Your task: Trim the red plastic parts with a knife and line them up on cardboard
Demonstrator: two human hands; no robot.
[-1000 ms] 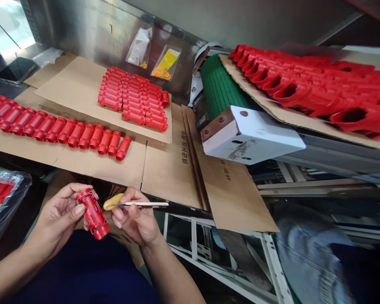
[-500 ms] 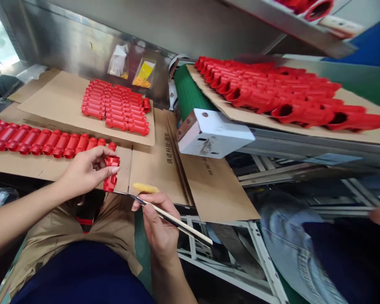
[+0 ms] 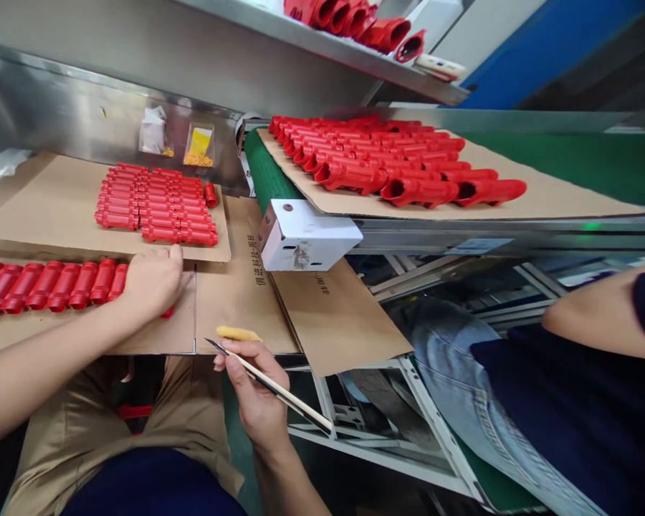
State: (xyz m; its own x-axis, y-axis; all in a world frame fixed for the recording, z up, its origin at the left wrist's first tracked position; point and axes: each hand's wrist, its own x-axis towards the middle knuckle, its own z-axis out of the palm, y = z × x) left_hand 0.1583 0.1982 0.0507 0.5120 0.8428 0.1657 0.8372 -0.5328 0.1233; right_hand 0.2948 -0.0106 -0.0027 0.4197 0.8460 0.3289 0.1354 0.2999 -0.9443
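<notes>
My left hand is curled palm down over the right end of a row of red plastic tubes, close to the front edge of a cardboard sheet. Its fingertips are hidden, as is anything in them; a bit of red shows beneath. My right hand, lower and to the right, grips a thin paintbrush with a pale handle and dark pointed tip, aimed up and left. A yellow cover appears to be on one of its fingers. Beyond my left hand, red fittings lie in a tight block on the sheet.
More red fittings stand on cardboard over a green conveyor, with a white end block jutting out. Two small bags lie behind. Above is a metal shelf. A co-worker's jeans are at right.
My left hand, which held a red fitting in front of the row, has moved up and left towards the block. The fitting is out of sight. The view has swung right; my right hand keeps its grip.
</notes>
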